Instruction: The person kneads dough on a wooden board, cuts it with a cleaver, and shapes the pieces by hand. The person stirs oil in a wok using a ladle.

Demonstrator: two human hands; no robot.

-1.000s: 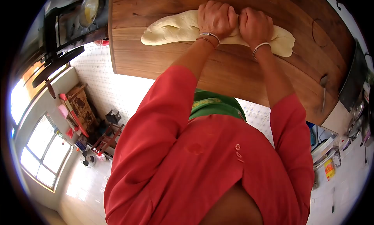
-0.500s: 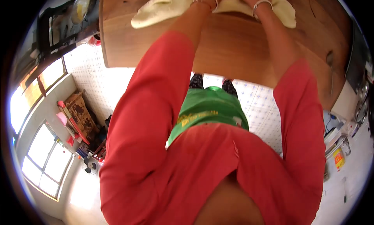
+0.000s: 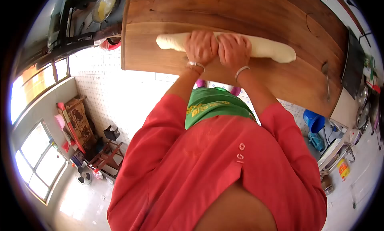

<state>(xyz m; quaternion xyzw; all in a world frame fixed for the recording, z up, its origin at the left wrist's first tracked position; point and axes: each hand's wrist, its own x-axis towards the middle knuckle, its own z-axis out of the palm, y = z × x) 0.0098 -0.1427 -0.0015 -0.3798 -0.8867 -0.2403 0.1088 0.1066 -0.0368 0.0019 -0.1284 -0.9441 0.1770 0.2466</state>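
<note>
A long pale roll of dough (image 3: pixel 272 51) lies across the wooden table (image 3: pixel 224 11), near the edge closest to me. My left hand (image 3: pixel 201 47) is closed over the roll left of its middle, fingers curled down on the dough. Right beside it, my right hand (image 3: pixel 234 51) grips the same roll, with the thumbs side close together. Both ends of the dough stick out past my hands, the right end further. What lies under my palms is hidden. Each wrist wears a light bangle.
A long-handled utensil (image 3: pixel 327 81) rests on the table's right side. At the upper left, a bowl with something yellow (image 3: pixel 105 9) sits by a dark stove (image 3: pixel 72 23). Below the table's right end stands a blue bucket (image 3: pixel 314 121). A wooden chair (image 3: pixel 106 157) and a fan (image 3: pixel 83 176) are at lower left.
The dough has gone from a wider, folded-looking piece to a narrower, smoother roll. My hands and the dough now appear lower in view and closer to me; the camera view has shifted too.
</note>
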